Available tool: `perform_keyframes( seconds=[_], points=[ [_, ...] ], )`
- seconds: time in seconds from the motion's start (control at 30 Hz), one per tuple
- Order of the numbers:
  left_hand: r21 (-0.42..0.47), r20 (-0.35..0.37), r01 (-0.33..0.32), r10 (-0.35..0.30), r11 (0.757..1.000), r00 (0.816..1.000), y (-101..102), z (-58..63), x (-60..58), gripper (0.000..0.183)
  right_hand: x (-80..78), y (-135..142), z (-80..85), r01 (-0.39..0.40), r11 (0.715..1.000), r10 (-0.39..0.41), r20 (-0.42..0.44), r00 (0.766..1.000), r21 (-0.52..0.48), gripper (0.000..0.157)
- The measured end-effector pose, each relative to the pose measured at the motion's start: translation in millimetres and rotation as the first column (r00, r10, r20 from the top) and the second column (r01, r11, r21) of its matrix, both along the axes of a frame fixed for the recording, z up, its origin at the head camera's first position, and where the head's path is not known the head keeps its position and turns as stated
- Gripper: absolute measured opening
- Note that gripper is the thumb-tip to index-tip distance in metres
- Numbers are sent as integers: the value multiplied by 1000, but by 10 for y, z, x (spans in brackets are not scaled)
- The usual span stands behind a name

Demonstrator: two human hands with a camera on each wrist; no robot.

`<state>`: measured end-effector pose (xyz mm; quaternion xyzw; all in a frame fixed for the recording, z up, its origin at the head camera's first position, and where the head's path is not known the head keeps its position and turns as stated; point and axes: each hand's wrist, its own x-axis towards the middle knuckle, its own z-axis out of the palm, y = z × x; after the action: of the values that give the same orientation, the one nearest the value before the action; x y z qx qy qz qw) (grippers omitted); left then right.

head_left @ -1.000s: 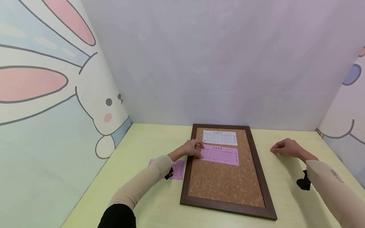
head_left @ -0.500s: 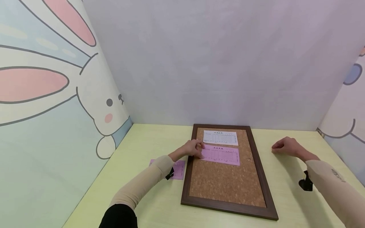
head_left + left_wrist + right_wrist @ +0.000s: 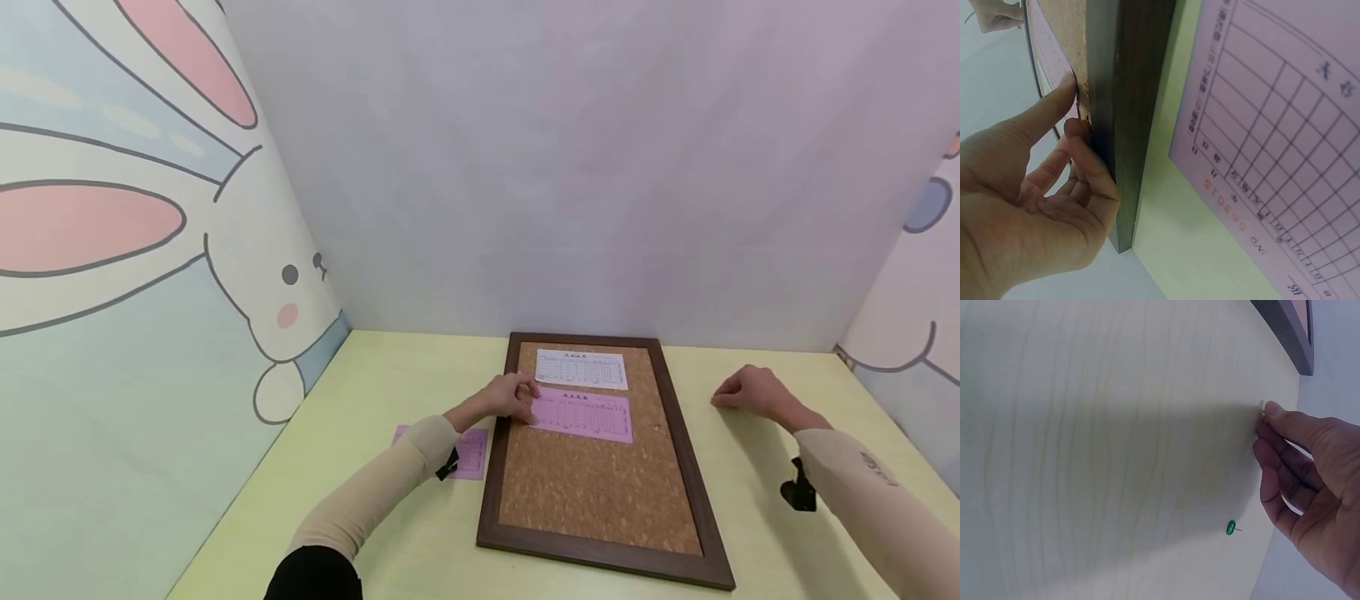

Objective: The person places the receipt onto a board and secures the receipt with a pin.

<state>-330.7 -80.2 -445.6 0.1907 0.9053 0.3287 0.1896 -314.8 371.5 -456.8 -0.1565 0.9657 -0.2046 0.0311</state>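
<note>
A pink printed slip [image 3: 581, 414] lies on the cork board [image 3: 600, 492], below a white printed slip [image 3: 581, 368]. My left hand [image 3: 504, 396] reaches over the board's left frame and holds the pink slip by its left edge; in the left wrist view the thumb and index finger [image 3: 1088, 153] are at that edge. To the right of the board, my right hand [image 3: 759, 392] is low over the table. In the right wrist view its thumb and fingers pinch a small pale thumbtack [image 3: 1262, 407], mostly hidden. A green thumbtack [image 3: 1230, 527] lies on the table near that hand.
A second pink slip [image 3: 471, 455] lies on the table left of the board, partly under my left forearm. The dark brown wooden frame [image 3: 607, 560] rims the board. A grey-white wall [image 3: 585, 167] stands behind the table [image 3: 420, 358].
Both hands keep nearly the same places, the left at the pink slip and the right beside the board. The head view has tilted slightly, so everything sits a little lower.
</note>
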Motion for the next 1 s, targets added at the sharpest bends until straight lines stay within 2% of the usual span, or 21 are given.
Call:
perform_keyframes(
  seconds=[0.17,0.43,1.0],
  points=[
    [-5,-7,2,-2,1000,1000,1,3,1,37,-5,-31,-4,9,1000,-9,-14,1000,-3,16],
    [14,-6,0,0,1000,1000,3,7,27,35,-38,-51,9,51,998,-49,51,997,-27,17],
    [19,-7,-2,2,1000,1000,-8,-25,8,35,-89,-118,28,112,993,-109,97,989,-33,19]
  ],
)
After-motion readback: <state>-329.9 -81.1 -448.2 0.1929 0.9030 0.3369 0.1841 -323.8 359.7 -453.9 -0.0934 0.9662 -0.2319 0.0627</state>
